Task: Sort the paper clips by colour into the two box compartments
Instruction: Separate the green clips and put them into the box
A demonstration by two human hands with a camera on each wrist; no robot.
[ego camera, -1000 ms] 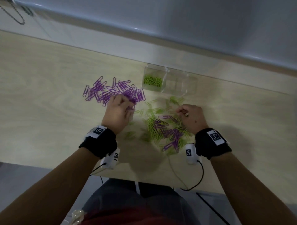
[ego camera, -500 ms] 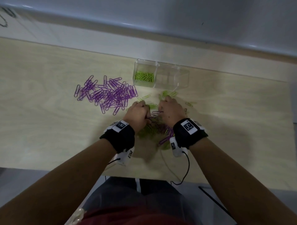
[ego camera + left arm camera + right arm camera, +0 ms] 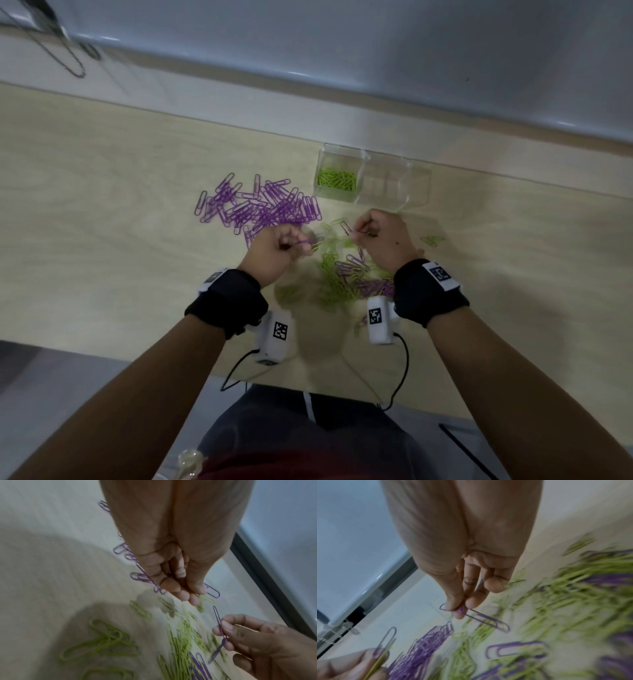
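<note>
From the head cam, both hands hover over a mixed heap of green and purple clips (image 3: 346, 281) on a pale wooden table (image 3: 102, 205). The left hand (image 3: 274, 251) is curled up, pinching a purple clip plus a green one, and the right hand (image 3: 385, 243) is pinched on a purple clip (image 3: 346, 228) that sticks up from its fingertips. A sorted-looking purple pile (image 3: 260, 207) lies just beyond the left hand, and the clear two-compartment box (image 3: 394, 185) sits past the right hand at the table's far edge, with green clips (image 3: 335, 179) in its left compartment; I can't really tell what's in the right one. Black wristbands with white camera pods are on both wrists, cables trailing off the near edge, and a pale wall runs behind the table. The left wrist cam is blurry: curled fingers close over the table, green clips (image 3: 106, 645) scattered below, the right hand at the corner with its purple clip. The right wrist cam shows thumb and finger clamped on linked purple clips (image 3: 484, 619), with smeared green and purple clips underneath.
</note>
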